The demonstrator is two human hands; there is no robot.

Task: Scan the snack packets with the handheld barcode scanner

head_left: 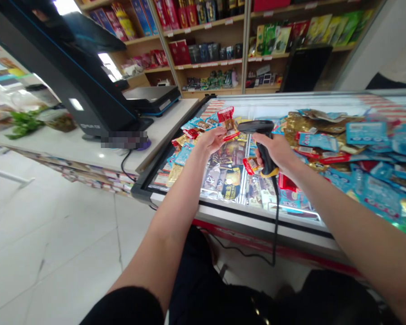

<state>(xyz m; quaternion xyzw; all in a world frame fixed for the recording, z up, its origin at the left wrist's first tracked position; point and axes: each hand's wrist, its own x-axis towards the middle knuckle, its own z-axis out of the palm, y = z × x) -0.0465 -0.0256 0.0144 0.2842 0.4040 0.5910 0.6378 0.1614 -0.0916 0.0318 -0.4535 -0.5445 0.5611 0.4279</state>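
My right hand [274, 148] is wrapped round the handle of a black barcode scanner [255, 126], whose head points left. A dark cable runs down from its handle. My left hand [212, 139] pinches a small brown-and-red snack packet [230, 127] just left of the scanner head; part of the packet blends with the pile behind it. Beyond my left hand lies a loose heap of blue, red and gold snack packets [186, 153]. Under my right hand is another red-edged packet [249, 166]. Both hands are above the glass-topped freezer [237, 208].
A large pile of blue and gold packets [352, 140] covers the freezer's right side. On the counter [104, 160] at left stand a black point-of-sale terminal [88, 85] and a weighing scale [152, 97]. Stocked shelves [209, 63] rise behind. The scanner cable [274, 225] hangs over the front edge.
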